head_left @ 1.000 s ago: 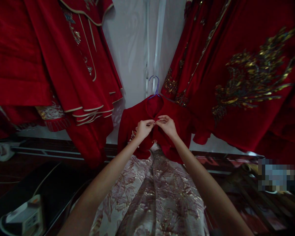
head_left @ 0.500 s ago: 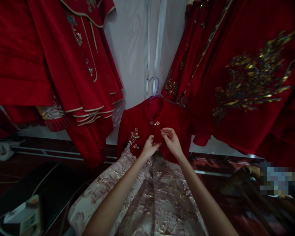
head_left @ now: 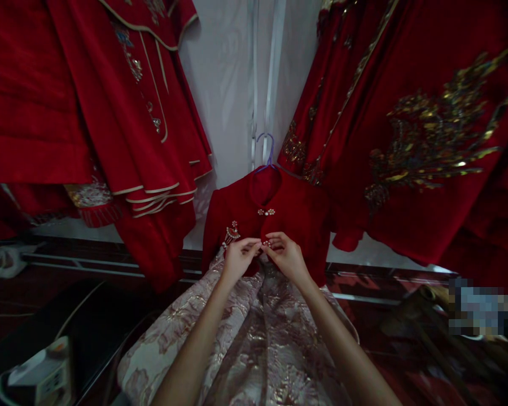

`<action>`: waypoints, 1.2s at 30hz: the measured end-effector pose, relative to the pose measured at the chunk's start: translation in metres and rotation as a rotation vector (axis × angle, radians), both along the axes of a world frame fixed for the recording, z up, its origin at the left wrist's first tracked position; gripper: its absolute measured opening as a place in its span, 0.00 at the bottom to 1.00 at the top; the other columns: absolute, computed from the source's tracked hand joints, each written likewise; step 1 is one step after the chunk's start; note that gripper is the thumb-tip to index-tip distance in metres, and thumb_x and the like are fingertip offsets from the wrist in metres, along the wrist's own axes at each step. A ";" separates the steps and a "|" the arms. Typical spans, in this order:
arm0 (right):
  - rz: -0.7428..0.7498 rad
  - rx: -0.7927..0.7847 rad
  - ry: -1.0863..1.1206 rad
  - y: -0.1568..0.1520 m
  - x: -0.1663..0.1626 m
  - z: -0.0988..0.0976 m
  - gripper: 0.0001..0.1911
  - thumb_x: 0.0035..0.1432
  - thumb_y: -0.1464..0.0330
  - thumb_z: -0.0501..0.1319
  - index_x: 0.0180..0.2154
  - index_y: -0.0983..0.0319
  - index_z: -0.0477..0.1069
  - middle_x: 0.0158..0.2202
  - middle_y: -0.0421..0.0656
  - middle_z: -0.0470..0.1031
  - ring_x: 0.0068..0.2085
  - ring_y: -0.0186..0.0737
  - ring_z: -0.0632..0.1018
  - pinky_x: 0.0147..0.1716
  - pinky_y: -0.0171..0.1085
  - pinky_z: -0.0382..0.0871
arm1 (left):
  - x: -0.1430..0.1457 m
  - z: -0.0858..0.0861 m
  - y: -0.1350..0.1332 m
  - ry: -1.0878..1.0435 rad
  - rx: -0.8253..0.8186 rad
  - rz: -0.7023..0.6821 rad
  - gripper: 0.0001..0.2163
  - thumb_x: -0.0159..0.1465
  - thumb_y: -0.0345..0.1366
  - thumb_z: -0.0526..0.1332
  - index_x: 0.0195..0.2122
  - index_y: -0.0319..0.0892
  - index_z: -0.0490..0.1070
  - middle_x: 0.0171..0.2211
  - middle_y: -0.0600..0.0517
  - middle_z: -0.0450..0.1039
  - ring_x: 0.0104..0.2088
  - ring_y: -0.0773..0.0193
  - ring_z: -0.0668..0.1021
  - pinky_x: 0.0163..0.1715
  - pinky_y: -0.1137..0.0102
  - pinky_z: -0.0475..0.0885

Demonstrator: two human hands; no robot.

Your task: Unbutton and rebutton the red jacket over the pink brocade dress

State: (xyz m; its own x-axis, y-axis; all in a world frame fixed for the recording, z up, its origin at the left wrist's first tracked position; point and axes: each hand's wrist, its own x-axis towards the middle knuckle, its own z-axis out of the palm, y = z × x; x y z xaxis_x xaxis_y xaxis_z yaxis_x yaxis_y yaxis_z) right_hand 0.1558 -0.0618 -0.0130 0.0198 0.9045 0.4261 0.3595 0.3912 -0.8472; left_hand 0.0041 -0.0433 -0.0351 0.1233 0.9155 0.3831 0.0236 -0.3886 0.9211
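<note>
A small red velvet jacket (head_left: 296,211) hangs on a purple hanger (head_left: 267,149) over a pale pink brocade skirt (head_left: 254,349). Its upper pearl clasp (head_left: 266,212) is fastened, and a beaded brooch (head_left: 232,233) sits on its left chest. My left hand (head_left: 238,258) and my right hand (head_left: 284,256) meet at the jacket's front edge, just below the brooch. Both pinch the lower pearl clasp (head_left: 266,243) between fingertips, one from each side.
Large red embroidered garments hang at the left (head_left: 88,113) and at the right (head_left: 406,129), close to the small jacket. A white wall (head_left: 232,84) lies behind. A white steam iron (head_left: 38,375) rests on a dark surface at the bottom left. A blurred patch sits at the lower right.
My hands left the upper clasp, now fastened, and dropped down the jacket front. They have closed together on the lower clasp.
</note>
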 end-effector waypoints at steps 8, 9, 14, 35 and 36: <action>0.067 0.061 0.010 0.003 0.003 -0.004 0.18 0.52 0.59 0.62 0.41 0.59 0.59 0.31 0.39 0.69 0.30 0.34 0.74 0.24 0.32 0.70 | -0.047 -0.015 0.049 0.291 0.220 0.504 0.10 0.53 0.32 0.62 0.37 0.41 0.67 0.34 0.51 0.71 0.29 0.70 0.74 0.25 0.76 0.70; 0.093 0.074 0.006 0.004 0.000 -0.003 0.19 0.52 0.59 0.62 0.43 0.59 0.59 0.31 0.39 0.69 0.30 0.34 0.74 0.24 0.31 0.69 | -0.047 -0.016 0.053 0.308 0.233 0.493 0.09 0.54 0.32 0.62 0.37 0.41 0.66 0.33 0.52 0.71 0.28 0.70 0.74 0.26 0.76 0.70; 0.158 0.081 -0.077 0.035 -0.020 0.001 0.15 0.51 0.60 0.63 0.39 0.60 0.68 0.30 0.39 0.73 0.29 0.33 0.75 0.27 0.31 0.70 | -0.039 -0.015 0.059 0.201 0.248 0.445 0.07 0.54 0.34 0.62 0.35 0.41 0.69 0.29 0.52 0.73 0.28 0.69 0.75 0.29 0.75 0.71; 0.051 0.172 -0.066 0.073 -0.046 -0.010 0.10 0.54 0.67 0.59 0.39 0.60 0.74 0.35 0.41 0.77 0.32 0.33 0.78 0.35 0.32 0.72 | -0.038 -0.011 0.062 0.032 0.088 0.258 0.12 0.53 0.36 0.64 0.37 0.37 0.77 0.36 0.45 0.78 0.33 0.62 0.80 0.37 0.67 0.75; 0.036 0.174 -0.057 0.073 -0.047 -0.010 0.10 0.54 0.66 0.59 0.39 0.60 0.74 0.35 0.41 0.77 0.32 0.34 0.78 0.34 0.32 0.72 | -0.039 -0.010 0.062 0.054 0.100 0.260 0.12 0.53 0.36 0.64 0.37 0.38 0.77 0.36 0.45 0.78 0.33 0.62 0.80 0.36 0.67 0.75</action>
